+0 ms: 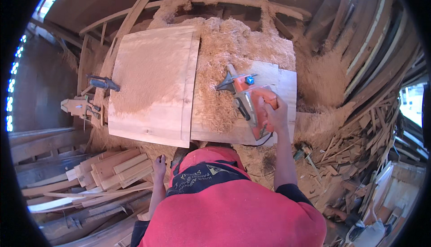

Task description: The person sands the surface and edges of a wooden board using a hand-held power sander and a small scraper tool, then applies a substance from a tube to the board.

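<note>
Wooden boards (152, 126), heaped shavings (224, 40), stacked timber (116, 168), right fingers (270, 108) gripping red planer (257, 105), left fingers (160, 159) unclear in state

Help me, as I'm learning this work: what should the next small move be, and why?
With the planer off, perhaps sweep the shavings from the right board using the left hand, which looks empty: they cover much of that board and lie beside the planer gripped by the right hand.

Shavings (220, 108) lie on the board (287, 85), left of the planer (252, 105).
</note>
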`<state>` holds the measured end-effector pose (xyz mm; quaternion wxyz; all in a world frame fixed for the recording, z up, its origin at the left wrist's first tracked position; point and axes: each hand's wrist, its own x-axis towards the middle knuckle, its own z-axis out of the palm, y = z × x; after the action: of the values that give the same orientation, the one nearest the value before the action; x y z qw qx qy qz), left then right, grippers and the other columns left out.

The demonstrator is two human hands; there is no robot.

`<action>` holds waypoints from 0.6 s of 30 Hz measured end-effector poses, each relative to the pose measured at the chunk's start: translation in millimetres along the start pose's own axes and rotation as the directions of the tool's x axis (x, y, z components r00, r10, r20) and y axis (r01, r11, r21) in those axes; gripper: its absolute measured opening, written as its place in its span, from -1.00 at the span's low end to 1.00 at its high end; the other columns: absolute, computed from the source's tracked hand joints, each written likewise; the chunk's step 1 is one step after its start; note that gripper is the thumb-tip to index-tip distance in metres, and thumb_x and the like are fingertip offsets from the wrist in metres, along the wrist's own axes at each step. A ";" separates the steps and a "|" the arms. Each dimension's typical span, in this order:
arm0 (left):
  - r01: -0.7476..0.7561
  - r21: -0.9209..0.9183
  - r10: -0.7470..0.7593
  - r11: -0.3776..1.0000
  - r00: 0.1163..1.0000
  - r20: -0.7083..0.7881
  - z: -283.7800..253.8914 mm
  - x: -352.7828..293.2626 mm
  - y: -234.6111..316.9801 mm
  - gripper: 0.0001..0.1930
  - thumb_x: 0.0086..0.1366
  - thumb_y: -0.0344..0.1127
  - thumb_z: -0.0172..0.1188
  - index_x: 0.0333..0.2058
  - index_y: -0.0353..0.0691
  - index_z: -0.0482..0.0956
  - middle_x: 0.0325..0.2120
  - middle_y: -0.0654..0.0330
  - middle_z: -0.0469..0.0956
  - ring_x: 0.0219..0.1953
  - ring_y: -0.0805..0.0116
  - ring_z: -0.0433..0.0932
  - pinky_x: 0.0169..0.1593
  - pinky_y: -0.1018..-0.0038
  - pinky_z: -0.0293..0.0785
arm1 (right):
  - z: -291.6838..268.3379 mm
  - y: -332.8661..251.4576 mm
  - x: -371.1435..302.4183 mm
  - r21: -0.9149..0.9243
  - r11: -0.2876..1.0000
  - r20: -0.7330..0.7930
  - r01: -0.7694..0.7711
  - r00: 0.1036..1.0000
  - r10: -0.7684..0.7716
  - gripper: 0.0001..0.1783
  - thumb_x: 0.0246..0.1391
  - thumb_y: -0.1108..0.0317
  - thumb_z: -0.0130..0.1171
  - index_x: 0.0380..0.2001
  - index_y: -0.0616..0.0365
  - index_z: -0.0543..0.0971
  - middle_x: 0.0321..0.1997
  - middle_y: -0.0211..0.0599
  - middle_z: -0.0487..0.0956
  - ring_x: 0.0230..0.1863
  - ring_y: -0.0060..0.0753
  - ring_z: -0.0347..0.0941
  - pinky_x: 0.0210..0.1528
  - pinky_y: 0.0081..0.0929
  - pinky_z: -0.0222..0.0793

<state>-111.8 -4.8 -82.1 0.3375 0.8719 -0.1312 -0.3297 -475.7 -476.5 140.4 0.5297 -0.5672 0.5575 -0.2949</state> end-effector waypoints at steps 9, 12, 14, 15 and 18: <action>0.040 0.079 -0.040 0.996 0.999 -0.002 -14.0 -12.2 -27.3 -0.56 0.46 -0.03 0.10 -0.08 -0.38 0.62 -0.45 0.09 0.62 -0.44 0.31 0.58 -0.31 0.35 0.52 | -29.0 39.3 26.2 0.047 0.996 0.001 0.071 0.997 -0.071 -0.68 0.09 0.55 0.17 -0.04 0.26 0.58 -0.25 -0.42 0.62 -0.30 -0.64 0.52 -0.24 -0.59 0.49; 0.066 0.129 -0.066 0.989 0.998 -0.009 -18.3 -10.9 -31.0 -0.55 0.45 -0.03 0.10 -0.05 -0.38 0.61 -0.42 0.08 0.64 -0.41 0.31 0.60 -0.31 0.35 0.52 | -36.4 43.2 32.5 0.047 0.998 0.028 0.033 0.999 -0.035 -0.67 0.12 0.55 0.16 -0.01 0.27 0.56 -0.25 -0.42 0.62 -0.29 -0.64 0.53 -0.24 -0.59 0.49; 0.067 0.109 -0.066 0.992 0.998 -0.010 -19.7 -8.1 -32.9 -0.55 0.45 -0.03 0.10 -0.03 -0.38 0.61 -0.39 0.06 0.66 -0.39 0.31 0.61 -0.30 0.35 0.53 | -38.0 40.8 31.5 0.058 0.998 0.033 0.016 0.999 -0.018 -0.66 0.10 0.54 0.16 -0.02 0.28 0.57 -0.26 -0.42 0.61 -0.31 -0.64 0.51 -0.27 -0.60 0.47; 0.064 0.092 -0.063 0.994 0.998 -0.010 -19.6 -7.3 -33.6 -0.55 0.45 -0.04 0.10 -0.02 -0.39 0.60 -0.37 0.05 0.67 -0.38 0.30 0.62 -0.30 0.35 0.53 | -38.3 37.3 30.7 0.072 0.997 0.035 0.000 0.999 -0.003 -0.65 0.07 0.53 0.16 -0.03 0.29 0.57 -0.28 -0.41 0.61 -0.33 -0.64 0.49 -0.31 -0.60 0.44; 0.084 0.096 -0.086 0.992 0.996 0.018 -17.6 -7.7 -21.4 -0.54 0.44 -0.04 0.12 -0.02 -0.39 0.60 -0.33 0.00 0.68 -0.35 0.29 0.64 -0.26 0.36 0.55 | -42.7 33.8 33.7 0.031 0.998 0.087 -0.045 0.995 0.042 -0.60 0.12 0.48 0.20 0.05 0.28 0.53 -0.23 -0.35 0.61 -0.28 -0.55 0.51 -0.23 -0.54 0.46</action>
<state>-105.7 23.3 -83.1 0.2800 0.8880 -0.1133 -0.3467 -519.2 -513.8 111.7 0.5689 -0.5583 0.5415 -0.2675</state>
